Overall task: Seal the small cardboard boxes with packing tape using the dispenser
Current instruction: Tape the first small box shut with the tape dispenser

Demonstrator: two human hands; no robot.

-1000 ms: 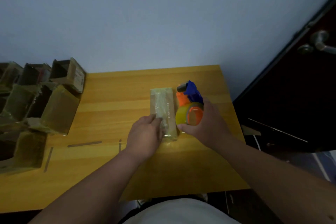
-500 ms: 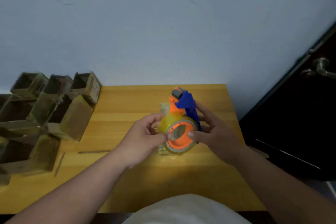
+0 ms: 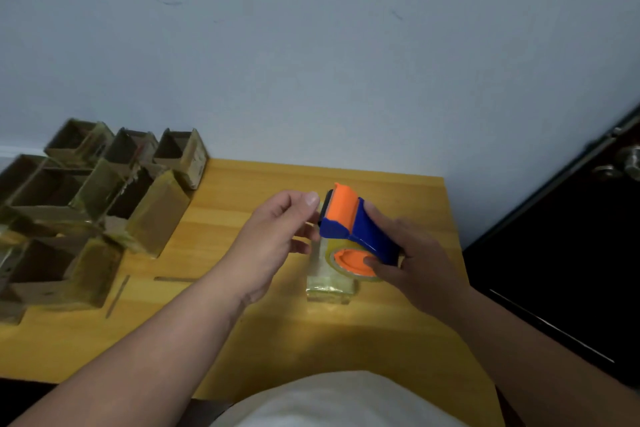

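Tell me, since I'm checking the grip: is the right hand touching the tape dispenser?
Touching. The head view shows the right hand wrapped around the tape dispenser, with its fingers on the blue body.

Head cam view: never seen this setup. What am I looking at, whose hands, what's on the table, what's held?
There is no robot here. A person wears one wide-angle camera on the head, looking down at their own two bare hands. The right hand grips a blue and orange tape dispenser with a roll of clear tape on it, raised above the wooden table. The left hand reaches to the dispenser's front end with thumb and fingers curled; whether it pinches the tape end cannot be told. Under the dispenser lies one small taped box. At the table's left stands a cluster of open cardboard boxes.
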